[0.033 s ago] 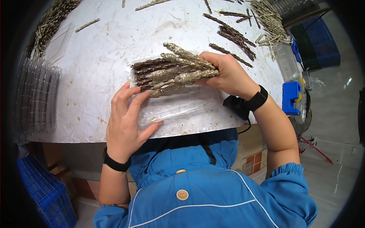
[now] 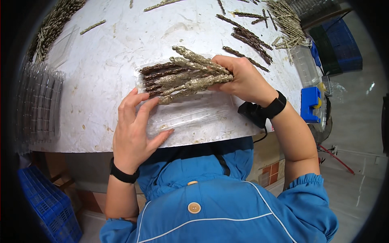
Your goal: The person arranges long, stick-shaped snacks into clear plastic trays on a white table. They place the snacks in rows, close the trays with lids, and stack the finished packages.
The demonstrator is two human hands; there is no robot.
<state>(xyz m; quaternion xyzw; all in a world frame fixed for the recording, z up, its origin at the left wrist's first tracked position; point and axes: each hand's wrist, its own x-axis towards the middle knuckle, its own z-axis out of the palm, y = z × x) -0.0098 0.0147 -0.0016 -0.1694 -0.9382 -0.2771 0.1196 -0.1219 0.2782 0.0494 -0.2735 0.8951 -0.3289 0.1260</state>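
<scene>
Nothing has moved: right hand (image 2: pixel 243 79) fingers grip gold sticks (image 2: pixel 190 79), left hand (image 2: pixel 135 127) flat on clear tray (image 2: pixel 190 113).

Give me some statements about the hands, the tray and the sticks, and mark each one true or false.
1. The right hand holds a bundle of pale sticks. True.
2. The left hand is lifted clear of the clear plastic tray. False: it lies flat on the tray.
3. Dark sticks already lie in the tray. True.
4. Both wrists are bare. False: each wears a black band.
5. A stack of clear trays stands at the table's left. True.
</scene>
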